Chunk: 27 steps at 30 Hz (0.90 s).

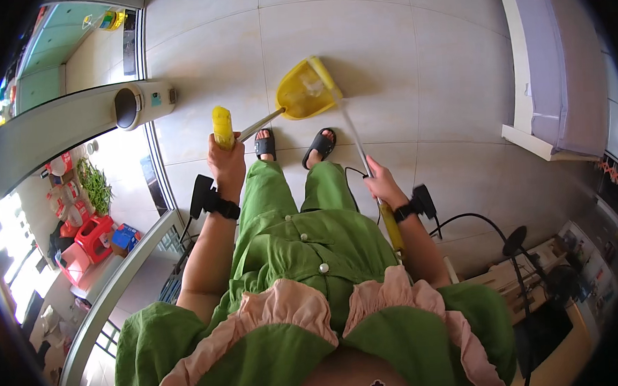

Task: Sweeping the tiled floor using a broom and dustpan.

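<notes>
My left hand (pixel 226 163) is closed around the upper end of a long-handled dustpan. Its yellow grip (pixel 222 126) sticks up above my fingers, and its metal shaft (pixel 260 125) slopes to the yellow pan (pixel 296 94) on the floor in front of my feet. Small pale debris, hard to make out, shows in the pan. My right hand (pixel 384 183) grips the metal pole (pixel 354 133) of a broom or floor scraper, above which its yellow handle end (pixel 391 228) runs back along my forearm. The tool's narrow yellow head (pixel 324 76) lies at the pan's right-hand edge.
A cream bin (pixel 144 104) stands at the sliding-door frame (pixel 155 148) on the left. Beyond it are a red plastic stool (pixel 94 238) and green vegetables (pixel 95 186). Fabric-covered furniture (pixel 554 75) is at right; a black cable (pixel 462 216) arcs beside my right arm.
</notes>
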Each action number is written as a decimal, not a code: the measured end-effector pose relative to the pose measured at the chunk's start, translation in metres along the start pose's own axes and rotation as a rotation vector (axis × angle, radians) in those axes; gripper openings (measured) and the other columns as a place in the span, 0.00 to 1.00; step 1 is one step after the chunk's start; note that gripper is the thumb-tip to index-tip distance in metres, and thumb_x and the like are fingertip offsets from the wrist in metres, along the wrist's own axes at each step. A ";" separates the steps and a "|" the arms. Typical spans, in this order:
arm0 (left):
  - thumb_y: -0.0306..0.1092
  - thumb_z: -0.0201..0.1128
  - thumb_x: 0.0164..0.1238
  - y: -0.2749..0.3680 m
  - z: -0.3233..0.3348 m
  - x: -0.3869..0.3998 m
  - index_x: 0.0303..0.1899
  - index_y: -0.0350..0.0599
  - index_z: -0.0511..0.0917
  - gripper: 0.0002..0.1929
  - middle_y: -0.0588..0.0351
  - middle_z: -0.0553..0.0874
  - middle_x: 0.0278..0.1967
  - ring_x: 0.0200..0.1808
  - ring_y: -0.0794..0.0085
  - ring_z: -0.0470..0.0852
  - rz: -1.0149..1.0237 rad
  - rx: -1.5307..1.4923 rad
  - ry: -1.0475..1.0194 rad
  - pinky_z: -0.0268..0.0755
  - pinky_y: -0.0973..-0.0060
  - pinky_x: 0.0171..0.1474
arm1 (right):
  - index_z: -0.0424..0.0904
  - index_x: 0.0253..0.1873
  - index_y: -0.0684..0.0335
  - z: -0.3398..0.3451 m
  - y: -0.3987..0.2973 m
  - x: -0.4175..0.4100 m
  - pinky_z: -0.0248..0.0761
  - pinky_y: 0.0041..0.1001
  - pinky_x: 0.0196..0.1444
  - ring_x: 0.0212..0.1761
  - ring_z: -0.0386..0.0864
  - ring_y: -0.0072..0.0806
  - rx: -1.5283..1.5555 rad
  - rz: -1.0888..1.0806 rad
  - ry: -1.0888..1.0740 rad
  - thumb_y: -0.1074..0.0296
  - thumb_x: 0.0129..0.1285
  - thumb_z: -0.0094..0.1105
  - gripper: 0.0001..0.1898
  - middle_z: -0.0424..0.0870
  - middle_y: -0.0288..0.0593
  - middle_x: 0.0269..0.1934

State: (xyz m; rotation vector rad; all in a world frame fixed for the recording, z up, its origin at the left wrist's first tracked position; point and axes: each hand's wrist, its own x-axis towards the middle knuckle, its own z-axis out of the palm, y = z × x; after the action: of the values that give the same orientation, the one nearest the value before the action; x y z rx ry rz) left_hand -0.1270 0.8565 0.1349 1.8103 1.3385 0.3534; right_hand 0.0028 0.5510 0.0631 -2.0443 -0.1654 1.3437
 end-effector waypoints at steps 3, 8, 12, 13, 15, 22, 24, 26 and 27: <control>0.24 0.54 0.45 -0.001 -0.003 0.001 0.32 0.39 0.70 0.08 0.53 0.81 0.28 0.29 0.66 0.79 0.013 0.005 0.014 0.69 0.73 0.35 | 0.51 0.63 0.63 -0.024 -0.017 -0.028 0.62 0.24 0.13 0.09 0.67 0.24 0.192 0.104 -0.160 0.78 0.46 0.47 0.34 0.73 0.44 0.18; 0.23 0.53 0.46 0.000 -0.015 -0.002 0.33 0.38 0.70 0.09 0.55 0.79 0.26 0.23 0.75 0.76 -0.018 -0.040 0.032 0.69 0.77 0.28 | 0.53 0.62 0.63 -0.052 -0.007 -0.011 0.63 0.25 0.13 0.10 0.68 0.23 0.061 0.067 0.102 0.78 0.46 0.47 0.33 0.73 0.44 0.17; 0.23 0.52 0.47 -0.010 -0.032 -0.009 0.34 0.37 0.70 0.09 0.55 0.79 0.29 0.22 0.79 0.74 -0.109 -0.171 0.061 0.70 0.83 0.25 | 0.55 0.60 0.65 -0.097 -0.003 0.082 0.68 0.28 0.16 0.14 0.74 0.31 -0.166 0.080 0.362 0.74 0.46 0.47 0.31 0.77 0.49 0.22; 0.22 0.52 0.47 -0.006 -0.035 -0.013 0.34 0.37 0.70 0.09 0.55 0.78 0.29 0.22 0.79 0.73 -0.137 -0.186 0.070 0.70 0.82 0.25 | 0.55 0.60 0.66 -0.109 -0.003 0.108 0.68 0.28 0.17 0.16 0.75 0.33 -0.180 0.083 0.420 0.73 0.46 0.46 0.31 0.77 0.50 0.23; 0.22 0.52 0.47 -0.012 -0.040 -0.019 0.34 0.36 0.70 0.10 0.55 0.78 0.29 0.22 0.79 0.74 -0.162 -0.162 0.086 0.70 0.82 0.25 | 0.53 0.60 0.67 -0.129 -0.018 0.153 0.70 0.28 0.19 0.17 0.76 0.33 -0.275 0.193 0.404 0.74 0.46 0.44 0.31 0.77 0.52 0.26; 0.21 0.52 0.48 -0.013 -0.035 -0.012 0.34 0.37 0.70 0.09 0.56 0.78 0.28 0.21 0.80 0.73 -0.177 -0.137 0.078 0.68 0.83 0.25 | 0.50 0.61 0.70 -0.092 0.036 0.171 0.72 0.33 0.27 0.20 0.77 0.43 -0.478 0.038 0.317 0.74 0.46 0.44 0.32 0.75 0.59 0.34; 0.21 0.52 0.47 -0.022 -0.043 -0.017 0.33 0.37 0.70 0.08 0.57 0.78 0.26 0.21 0.80 0.72 -0.188 -0.137 0.139 0.67 0.83 0.24 | 0.47 0.62 0.67 -0.044 -0.005 0.102 0.72 0.34 0.28 0.21 0.77 0.43 -0.374 0.010 0.118 0.76 0.45 0.46 0.35 0.75 0.60 0.35; 0.22 0.52 0.47 -0.019 -0.040 -0.012 0.33 0.37 0.70 0.08 0.58 0.77 0.25 0.20 0.80 0.72 -0.162 -0.147 0.126 0.66 0.83 0.24 | 0.50 0.62 0.64 -0.024 -0.001 0.064 0.71 0.33 0.23 0.17 0.76 0.39 -0.326 -0.013 0.084 0.76 0.45 0.45 0.34 0.76 0.57 0.28; 0.22 0.52 0.47 -0.019 -0.039 -0.011 0.32 0.37 0.70 0.08 0.59 0.76 0.23 0.20 0.80 0.72 -0.142 -0.145 0.126 0.65 0.83 0.24 | 0.50 0.62 0.64 -0.019 -0.006 0.051 0.71 0.33 0.23 0.17 0.76 0.39 -0.328 -0.015 0.088 0.76 0.45 0.45 0.34 0.76 0.57 0.28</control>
State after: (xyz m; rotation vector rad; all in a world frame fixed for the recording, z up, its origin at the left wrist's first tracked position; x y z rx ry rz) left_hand -0.1691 0.8657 0.1477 1.5862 1.4805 0.4819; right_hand 0.0440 0.5692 0.0322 -2.3634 -0.3831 1.2809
